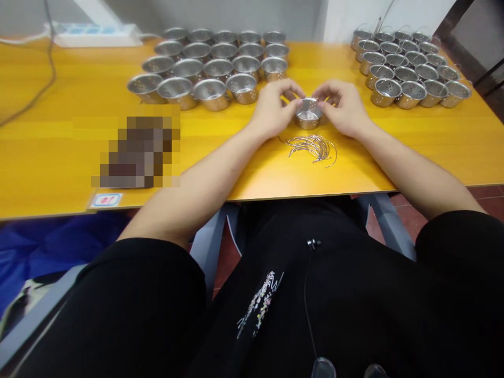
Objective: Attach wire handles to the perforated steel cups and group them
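Note:
A small perforated metal bucket (308, 119) stands upright on the yellow table between my hands. My left hand (275, 106) is closed, thumb and fingers pinching at the left side of its rim. On the opposite side, my right hand (345, 108) pinches the rim in the same way. Whether a thin wire handle is also between my fingertips, I cannot make out. Just in front of the bucket lies a loose pile of curved wire handles (315, 147).
Rows of perforated buckets without visible handles (212, 92) stand at the back left. More buckets, several with raised wire handles (411, 93), fill the back right. A pixelated dark object (136, 152) lies left, and a white power strip (96, 35) behind. The yellow table's (260, 181) front edge is near my body.

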Tool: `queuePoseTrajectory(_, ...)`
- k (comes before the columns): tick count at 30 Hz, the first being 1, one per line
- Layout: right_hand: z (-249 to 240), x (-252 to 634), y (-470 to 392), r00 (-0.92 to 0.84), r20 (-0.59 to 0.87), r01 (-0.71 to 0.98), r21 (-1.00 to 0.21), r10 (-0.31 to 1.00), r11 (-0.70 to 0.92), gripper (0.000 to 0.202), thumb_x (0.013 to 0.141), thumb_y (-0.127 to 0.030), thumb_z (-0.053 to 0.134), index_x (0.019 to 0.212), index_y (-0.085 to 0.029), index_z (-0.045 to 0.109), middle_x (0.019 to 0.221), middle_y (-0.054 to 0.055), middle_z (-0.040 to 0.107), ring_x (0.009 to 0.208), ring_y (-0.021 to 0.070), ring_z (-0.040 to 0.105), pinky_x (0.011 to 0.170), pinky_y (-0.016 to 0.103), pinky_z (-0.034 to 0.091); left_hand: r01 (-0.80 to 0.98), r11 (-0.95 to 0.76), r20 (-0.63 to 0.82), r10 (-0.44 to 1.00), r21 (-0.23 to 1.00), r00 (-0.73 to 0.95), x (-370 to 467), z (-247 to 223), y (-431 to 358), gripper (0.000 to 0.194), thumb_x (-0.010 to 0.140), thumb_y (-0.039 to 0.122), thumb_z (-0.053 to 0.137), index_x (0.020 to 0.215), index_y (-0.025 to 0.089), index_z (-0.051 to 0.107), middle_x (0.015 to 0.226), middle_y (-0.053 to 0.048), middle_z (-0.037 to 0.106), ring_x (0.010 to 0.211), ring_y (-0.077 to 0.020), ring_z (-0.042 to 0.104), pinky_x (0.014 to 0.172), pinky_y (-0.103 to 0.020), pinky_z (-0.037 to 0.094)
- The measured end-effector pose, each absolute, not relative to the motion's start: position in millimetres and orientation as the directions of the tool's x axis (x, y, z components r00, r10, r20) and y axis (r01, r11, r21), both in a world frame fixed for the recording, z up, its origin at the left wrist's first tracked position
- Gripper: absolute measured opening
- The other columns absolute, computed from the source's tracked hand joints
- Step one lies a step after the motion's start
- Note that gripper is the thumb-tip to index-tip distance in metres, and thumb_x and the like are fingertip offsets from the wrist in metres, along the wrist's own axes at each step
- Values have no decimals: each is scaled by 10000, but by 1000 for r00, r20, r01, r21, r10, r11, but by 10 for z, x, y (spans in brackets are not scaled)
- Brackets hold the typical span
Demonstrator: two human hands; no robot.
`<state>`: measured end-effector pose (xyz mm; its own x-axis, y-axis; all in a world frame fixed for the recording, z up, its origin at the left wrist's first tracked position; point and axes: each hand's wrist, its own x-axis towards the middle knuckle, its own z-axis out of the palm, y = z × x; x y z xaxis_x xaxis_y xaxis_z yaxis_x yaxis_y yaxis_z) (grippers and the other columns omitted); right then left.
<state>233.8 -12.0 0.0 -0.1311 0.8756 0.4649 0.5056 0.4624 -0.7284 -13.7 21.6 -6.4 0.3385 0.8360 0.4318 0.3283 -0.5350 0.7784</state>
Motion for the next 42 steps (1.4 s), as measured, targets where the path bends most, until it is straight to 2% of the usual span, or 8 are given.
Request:
queuePoseTrajectory(6, -6, 2330, -110, -119, 458, 518, -728, 881, 449, 509, 844, -921, 917, 941, -430, 822, 1160, 70, 975, 1218, 421, 846, 1183, 673, 672, 331, -566, 448, 814, 755, 370, -159, -35, 217, 205, 860, 558, 795, 993, 414, 856, 1204, -22, 978, 1212, -414, 878, 1175, -630, 734)
queuePoseTrajectory(12, -25, 2336, -84, -117, 477, 517, -720, 871, 463, 458, 873, -860, 911, 914, -420, 792, 1136, 76, 956, 1182, 473, 855, 1183, 731, 664, 315, -561, 443, 815, 765, 375, -156, -49, 199, 229, 886, 526, 837, 1069, 392, 864, 1243, -59, 967, 1242, -439, 890, 1139, -644, 740)
queuePoseTrajectory(17, -24, 2421, -27, -69, 481, 569, -701, 874, 431, 476, 874, -872, 896, 919, -419, 757, 1058, 89, 929, 1168, 492, 829, 1129, 736, 677, 354, -485, 390, 867, 800, 309, -167, -57, 151, 464, 933, 628, 932, 1333, 414, 835, 1415, -60, 927, 1151, -410, 911, 980, -599, 762)
queuePoseTrajectory(23, 7, 2604, 47, 53, 481, 612, -708, 875, 352, 285, 847, -717, 895, 980, -482, 804, 1114, 21, 938, 1228, 505, 807, 1226, 793, 650, 351, -497, 369, 852, 794, 372, -193, -40, 139, 638, 953, 821, 856, 1461, 442, 778, 1406, 4, 938, 1301, -373, 820, 1105, -607, 707)
queuePoseTrajectory(28, 52, 2630, 23, 74, 526, 620, -689, 847, 374, 391, 826, -695, 939, 1184, -574, 839, 1230, -39, 949, 1478, 492, 727, 1251, 791, 619, 336, -495, 373, 852, 801, 367, -184, -80, 193, 542, 859, 701, 869, 1371, 538, 801, 1415, 39, 943, 1231, -435, 868, 1025, -667, 695)
queuePoseTrajectory(32, 23, 2568, 10, 18, 559, 625, -654, 829, 427, 336, 918, -716, 925, 1111, -475, 795, 1311, 19, 945, 1342, 442, 744, 1199, 712, 657, 336, -488, 365, 856, 806, 366, -182, -103, 209, 534, 854, 637, 880, 1360, 488, 797, 1432, 12, 945, 1200, -426, 880, 1042, -655, 715)
queuePoseTrajectory(37, -31, 2459, -51, -78, 513, 633, -637, 855, 440, 176, 973, -514, 864, 1027, -383, 761, 1196, 72, 938, 1099, 390, 817, 1130, 636, 700, 349, -475, 353, 864, 808, 358, -189, -102, 187, 501, 894, 645, 893, 1342, 444, 793, 1447, -11, 944, 1291, -414, 883, 1043, -599, 751)
queuePoseTrajectory(42, -18, 2431, -122, -82, 438, 675, -637, 895, 373, 285, 1030, -572, 948, 1064, -353, 768, 1344, 89, 950, 1221, 449, 859, 1205, 670, 683, 364, -470, 327, 862, 804, 388, -208, -80, 150, 363, 981, 462, 859, 1323, 395, 757, 1440, -53, 925, 1277, -392, 876, 1058, -582, 757)
